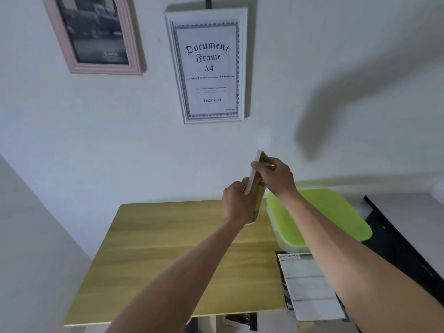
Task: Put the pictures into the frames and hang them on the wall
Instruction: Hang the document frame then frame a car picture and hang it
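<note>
Left hand (236,203) gripping lower edge of small frame (255,188) held edge-on above desk (168,248), right hand (276,175) grasping its upper end, white document frame (207,66) and pink frame (93,34) hanging on wall beyond hands, green-lidded box (336,212) beneath right forearm.

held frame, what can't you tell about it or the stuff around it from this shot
- Held frame, head view: seen edge-on; both hands cover it, so its front and contents are hidden.
- Pink frame: top cut off by the image edge.
- Specification sheet: small print blurred; right arm overlaps it.
</note>
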`<action>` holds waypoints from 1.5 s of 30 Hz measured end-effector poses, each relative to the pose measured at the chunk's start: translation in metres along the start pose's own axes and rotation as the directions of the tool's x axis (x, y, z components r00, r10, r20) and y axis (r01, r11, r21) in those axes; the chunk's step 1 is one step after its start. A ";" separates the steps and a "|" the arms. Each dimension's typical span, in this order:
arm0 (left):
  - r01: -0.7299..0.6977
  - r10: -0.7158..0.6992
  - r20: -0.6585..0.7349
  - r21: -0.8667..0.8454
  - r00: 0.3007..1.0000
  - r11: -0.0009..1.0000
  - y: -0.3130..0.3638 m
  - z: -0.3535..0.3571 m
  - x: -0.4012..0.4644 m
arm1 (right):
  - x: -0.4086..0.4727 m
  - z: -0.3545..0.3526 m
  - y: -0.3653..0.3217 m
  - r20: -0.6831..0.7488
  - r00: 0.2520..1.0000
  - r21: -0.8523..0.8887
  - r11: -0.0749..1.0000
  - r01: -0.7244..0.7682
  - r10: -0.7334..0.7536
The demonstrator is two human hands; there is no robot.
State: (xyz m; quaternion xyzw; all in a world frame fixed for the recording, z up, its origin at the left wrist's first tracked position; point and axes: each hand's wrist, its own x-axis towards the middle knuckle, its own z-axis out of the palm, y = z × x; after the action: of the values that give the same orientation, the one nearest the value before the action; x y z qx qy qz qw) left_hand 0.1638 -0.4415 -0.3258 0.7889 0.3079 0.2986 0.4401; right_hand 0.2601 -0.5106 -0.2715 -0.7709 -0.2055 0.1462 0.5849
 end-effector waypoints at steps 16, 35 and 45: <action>-0.233 0.236 -0.016 0.129 0.972 0.964 0.096 0.098 0.020 | 0.041 -0.192 0.000 -0.053 0.996 0.109 0.991 0.079 -0.074; -0.373 0.347 -0.204 -0.105 0.915 0.922 0.258 0.011 0.221 | 0.176 -0.225 -0.156 -0.127 0.780 -0.107 0.790 0.603 -0.613; -0.494 0.525 -0.307 0.178 0.794 0.851 0.326 -0.023 0.266 | 0.231 -0.227 -0.226 -0.270 0.708 -0.111 0.751 0.651 -0.653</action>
State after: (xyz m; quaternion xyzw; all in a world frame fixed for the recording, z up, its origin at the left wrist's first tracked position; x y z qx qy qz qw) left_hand 0.3871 -0.3687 0.0236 0.7965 0.1692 0.5254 0.2470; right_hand 0.5345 -0.5365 0.0116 -0.6636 -0.3762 -0.1856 0.6194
